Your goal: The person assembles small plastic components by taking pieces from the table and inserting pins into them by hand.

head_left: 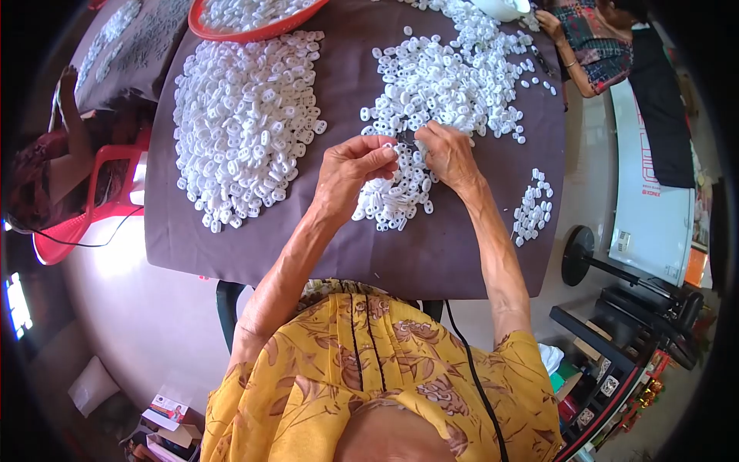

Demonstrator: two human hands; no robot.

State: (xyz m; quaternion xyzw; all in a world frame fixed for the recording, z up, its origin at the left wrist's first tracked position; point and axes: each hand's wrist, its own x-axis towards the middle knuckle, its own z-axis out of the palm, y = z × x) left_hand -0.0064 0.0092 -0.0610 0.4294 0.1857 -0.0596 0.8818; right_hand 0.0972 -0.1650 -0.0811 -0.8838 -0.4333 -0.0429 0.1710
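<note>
My left hand [354,165] is closed in a pinch, with a small white oval plastic piece at its fingertips. Close beside it, my right hand [450,158] has its fingers curled shut. Between the two hands shows something thin and dark [406,138], too small to name; whether the right fingers grip it is hidden. Under and in front of the hands lies a small heap of white oval pieces [392,202] with holes. It runs up into a larger heap [439,85] of the same pieces beyond the hands.
Another big heap of white pieces [239,123] covers the left of the brown tablecloth [346,254]. A red basin [258,27] of pieces stands behind it. A small group [533,208] lies at right. Another person's hand [550,25] is near a white bowl [502,8].
</note>
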